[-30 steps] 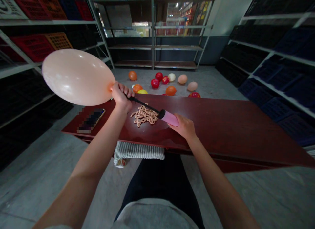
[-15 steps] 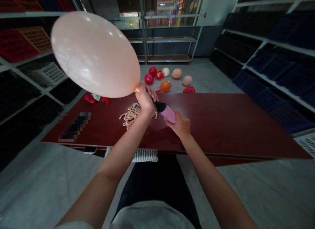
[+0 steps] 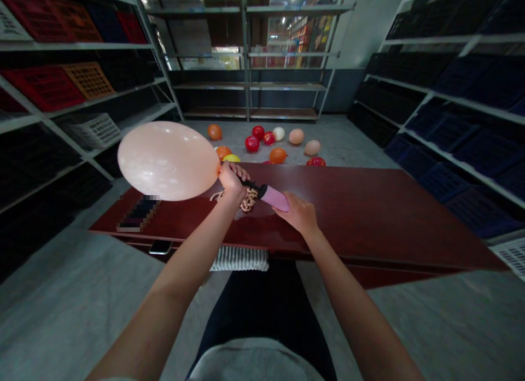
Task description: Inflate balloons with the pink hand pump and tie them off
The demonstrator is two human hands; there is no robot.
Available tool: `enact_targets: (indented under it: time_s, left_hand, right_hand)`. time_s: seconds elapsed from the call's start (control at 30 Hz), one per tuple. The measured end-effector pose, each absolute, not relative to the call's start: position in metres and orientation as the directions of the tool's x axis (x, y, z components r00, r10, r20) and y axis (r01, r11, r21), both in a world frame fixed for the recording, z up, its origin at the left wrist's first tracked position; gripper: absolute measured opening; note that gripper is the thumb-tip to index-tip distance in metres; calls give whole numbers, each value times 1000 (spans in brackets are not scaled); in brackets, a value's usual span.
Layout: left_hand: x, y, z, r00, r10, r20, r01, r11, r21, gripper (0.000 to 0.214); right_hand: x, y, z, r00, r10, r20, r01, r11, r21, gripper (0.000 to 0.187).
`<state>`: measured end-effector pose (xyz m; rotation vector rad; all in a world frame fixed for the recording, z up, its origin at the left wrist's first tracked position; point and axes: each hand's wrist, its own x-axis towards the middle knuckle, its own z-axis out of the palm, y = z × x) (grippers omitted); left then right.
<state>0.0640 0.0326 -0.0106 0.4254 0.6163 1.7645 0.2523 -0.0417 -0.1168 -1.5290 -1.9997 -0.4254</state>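
A large inflated peach balloon (image 3: 166,161) extends to the left above the table, lying nearly level. My left hand (image 3: 232,180) is closed round its neck, at the black nozzle end of a hand balloon pump. The nozzle tip and balloon mouth are hidden by my fingers. My right hand (image 3: 301,212) grips the pump's pink barrel (image 3: 275,199), with a black shaft showing between barrel and left hand. Below the pump, a heap of limp, uninflated peach balloons (image 3: 248,200) rests on the dark red table (image 3: 361,206), partly covered by my left hand.
A blurred-out dark object (image 3: 139,212) lies on the table's left side. Several inflated balloons, including an orange one (image 3: 278,155) and a red one (image 3: 252,144), lie on the floor beyond the table. Shelves with crates (image 3: 88,79) stand on both sides; a metal rack (image 3: 283,87) stands behind.
The view has tilted up. The balloon has swung lower and more level. My hands are farther apart along the pump, and more of its black shaft shows.
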Motion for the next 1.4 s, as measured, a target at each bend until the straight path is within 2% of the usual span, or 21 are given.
enact_targets:
  time_s: [0.2, 0.4, 0.57, 0.87, 1.07, 1.17, 1.4]
  left_hand:
    - [21, 45, 13, -302, 952, -55, -755, -203, 623, 39]
    - [4, 49, 56, -303, 951, 54, -706, -262, 658, 43]
    - [24, 49, 67, -282, 952, 115, -709, -288, 643, 48]
    - [104, 39, 35, -208, 960, 187, -703, -280, 654, 51]
    - [141, 32, 1, -243, 961, 128, -688, -264, 676, 52]
    - [133, 32, -4, -230, 967, 105, -709, -241, 663, 51]
    - [84, 24, -8, -261, 965, -17, -750, -191, 634, 47]
  right_hand:
    - [251, -43, -116, -206, 745, 634, 949, 311, -57, 45]
    - [250, -46, -116, -188, 699, 690, 943, 326, -73, 46]
    - [254, -46, -116, -111, 668, 736, 945, 301, -130, 45]
    - [258, -42, -114, 6, 687, 726, 941, 243, -238, 48]
    - [261, -42, -113, 54, 700, 712, 952, 180, -248, 48]
    - [260, -42, -113, 23, 703, 711, 955, 195, -224, 47]
    - [254, -43, -117, -164, 722, 672, 945, 310, -102, 47]
